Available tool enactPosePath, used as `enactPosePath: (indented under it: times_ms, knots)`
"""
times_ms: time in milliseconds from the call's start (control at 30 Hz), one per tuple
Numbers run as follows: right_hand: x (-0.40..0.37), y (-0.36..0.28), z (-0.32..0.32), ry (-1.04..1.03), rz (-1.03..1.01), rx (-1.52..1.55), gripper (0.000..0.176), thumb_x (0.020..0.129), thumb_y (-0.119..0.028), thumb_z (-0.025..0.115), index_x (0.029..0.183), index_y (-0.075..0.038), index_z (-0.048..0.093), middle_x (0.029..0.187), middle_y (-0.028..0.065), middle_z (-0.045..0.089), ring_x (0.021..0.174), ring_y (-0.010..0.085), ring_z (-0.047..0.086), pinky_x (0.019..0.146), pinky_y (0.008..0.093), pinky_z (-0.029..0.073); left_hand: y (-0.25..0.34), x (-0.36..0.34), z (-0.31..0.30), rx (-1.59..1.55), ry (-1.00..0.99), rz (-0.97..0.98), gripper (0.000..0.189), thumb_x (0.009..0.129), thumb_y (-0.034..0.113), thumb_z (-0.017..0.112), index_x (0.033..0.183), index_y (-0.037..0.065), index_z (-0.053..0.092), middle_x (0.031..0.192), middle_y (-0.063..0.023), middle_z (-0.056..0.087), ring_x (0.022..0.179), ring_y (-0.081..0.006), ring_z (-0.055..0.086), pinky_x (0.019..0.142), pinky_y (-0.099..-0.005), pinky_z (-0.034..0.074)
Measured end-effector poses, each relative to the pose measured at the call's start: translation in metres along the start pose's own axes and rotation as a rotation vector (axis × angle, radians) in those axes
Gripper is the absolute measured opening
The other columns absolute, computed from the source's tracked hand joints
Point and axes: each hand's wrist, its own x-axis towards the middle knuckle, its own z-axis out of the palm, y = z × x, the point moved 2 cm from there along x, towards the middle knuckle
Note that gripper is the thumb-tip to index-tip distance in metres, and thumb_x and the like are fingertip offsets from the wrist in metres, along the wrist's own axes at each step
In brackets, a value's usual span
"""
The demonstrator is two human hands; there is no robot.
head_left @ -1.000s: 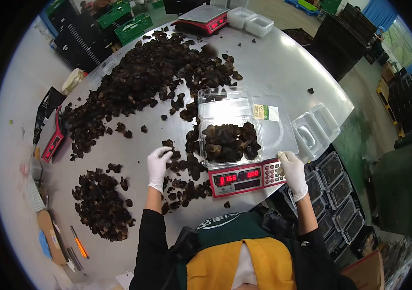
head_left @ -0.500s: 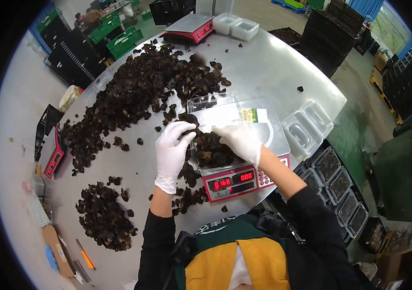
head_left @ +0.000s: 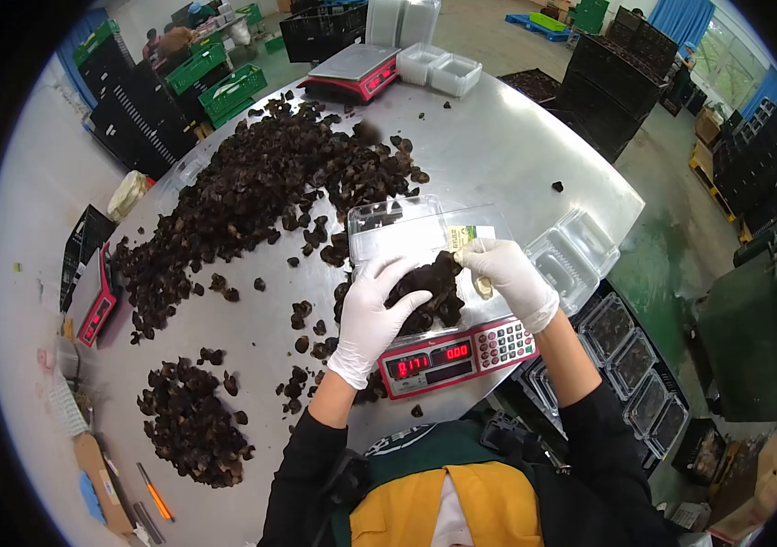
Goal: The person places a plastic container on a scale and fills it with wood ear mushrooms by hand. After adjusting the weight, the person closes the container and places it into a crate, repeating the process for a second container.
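A clear plastic box with its lid folded back lies on a red electronic scale. Dark wood ear mushrooms fill it, and the display reads about 0.171. My left hand, in a white glove, rests against the left side of these mushrooms with thumb and fingers apart. On the right, my gloved right hand pinches the edge of a mushroom at the pile's upper right. A green and white label is on the box beyond my right fingertips.
A large heap of mushrooms covers the table's far left; a smaller pile is nearer. Empty clear boxes stand to the right. Another scale is at the far edge. An orange cutter lies lower left. Filled boxes sit below the table.
My left hand has moved down and right onto the box's mushrooms, its fingers spreading. My right hand has shifted right to the pile's edge. The reading went from 0.168 to about 0.171.
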Motion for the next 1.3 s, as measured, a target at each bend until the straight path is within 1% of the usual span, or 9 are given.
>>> enactPosePath:
  times_ms: [100,233,367,500,633,800,1100,1167,1300]
  knots:
    - [-0.013,-0.006,0.03,-0.176,0.077,0.073,0.018,0.091,-0.015,0.063,0.094,0.003,0.068,0.065,-0.0005,0.057,0.051,0.0041,0.048,0.048,0.0203,0.038,0.018,-0.003,0.002,-0.194,-0.066,0.008,0.038,0.078,0.002,0.071,0.115,0.006,0.066,0.113,-0.0099,0.064,0.1,-0.0192,0.063,0.08,-0.0267,0.05]
    - [-0.026,-0.019,0.026,0.181,-0.079,-0.176,0.022,0.095,-0.018,0.059,0.106,-0.002,0.068,0.068,-0.0026,0.058,0.052,0.0032,0.049,0.047,0.0194,0.038,-0.002,-0.028,-0.047,0.04,0.22,0.04,0.029,0.083,-0.002,0.066,0.111,0.003,0.067,0.104,-0.0077,0.068,0.094,-0.0157,0.064,0.083,-0.0274,0.05]
    - [-0.042,0.007,-0.034,0.377,-0.065,-0.116,0.022,0.093,-0.02,0.061,0.096,0.0,0.07,0.065,-0.0026,0.057,0.048,0.003,0.046,0.046,0.0195,0.035,-0.077,-0.101,-0.159,0.35,0.489,-0.304,0.037,0.082,-0.001,0.066,0.118,0.005,0.064,0.111,-0.009,0.065,0.098,-0.0194,0.063,0.087,-0.0304,0.05]
    - [-0.063,0.06,-0.06,0.447,0.073,-0.118,0.023,0.095,-0.019,0.058,0.09,0.0,0.069,0.061,-0.0029,0.057,0.045,0.0028,0.045,0.043,0.0184,0.034,-0.135,-0.186,-0.238,1.081,0.137,-0.817,0.062,0.077,0.006,0.07,0.135,0.017,0.052,0.128,-0.0154,0.056,0.115,-0.0324,0.054,0.102,-0.0408,0.042]
    - [-0.063,0.108,-0.052,0.445,0.036,-0.182,0.03,0.098,-0.025,0.055,0.089,0.0,0.069,0.067,0.0001,0.063,0.044,0.0029,0.047,0.04,0.0187,0.035,-0.165,-0.179,-0.215,0.31,0.426,-0.688,0.03,0.086,0.012,0.066,0.114,0.002,0.066,0.111,-0.0119,0.066,0.102,-0.0223,0.063,0.091,-0.0312,0.047]
    - [-0.048,0.102,0.005,0.311,0.181,-0.308,0.031,0.097,-0.029,0.057,0.095,0.001,0.063,0.059,0.0038,0.059,0.045,0.0079,0.052,0.043,0.0229,0.041,-0.123,-0.06,-0.093,-0.047,0.267,-0.412,0.023,0.094,0.016,0.06,0.107,0.001,0.07,0.085,-0.0007,0.068,0.075,-0.0044,0.057,0.065,-0.02,0.045]
    - [-0.035,0.105,0.017,0.15,0.212,-0.009,0.042,0.099,-0.037,0.052,0.081,0.001,0.058,0.058,0.0058,0.059,0.044,0.0115,0.053,0.044,0.0255,0.043,-0.14,0.051,-0.005,-0.846,0.22,-0.376,0.051,0.103,0.028,0.044,0.149,0.011,0.032,0.115,-0.0091,0.06,0.099,-0.0135,0.055,0.086,-0.0302,0.046]
    - [-0.04,0.109,0.012,0.083,0.175,0.208,0.059,0.1,-0.053,0.04,0.083,0.001,0.059,0.063,0.0081,0.061,0.048,0.0133,0.056,0.048,0.0262,0.047,-0.125,0.029,-0.023,-0.645,0.168,-0.133,0.048,0.106,0.036,0.028,0.132,0.003,0.052,0.113,-0.0101,0.062,0.105,-0.0194,0.057,0.092,-0.0348,0.045]
    - [-0.042,0.113,0.01,-0.009,0.203,0.426,0.064,0.099,-0.057,0.035,0.091,0.001,0.059,0.068,0.0104,0.063,0.055,0.0148,0.059,0.052,0.0258,0.049,-0.077,-0.032,-0.049,0.005,0.011,0.041,0.025,0.085,0.027,0.07,0.096,0.005,0.066,0.115,-0.011,0.061,0.111,-0.0278,0.055,0.099,-0.0366,0.04]
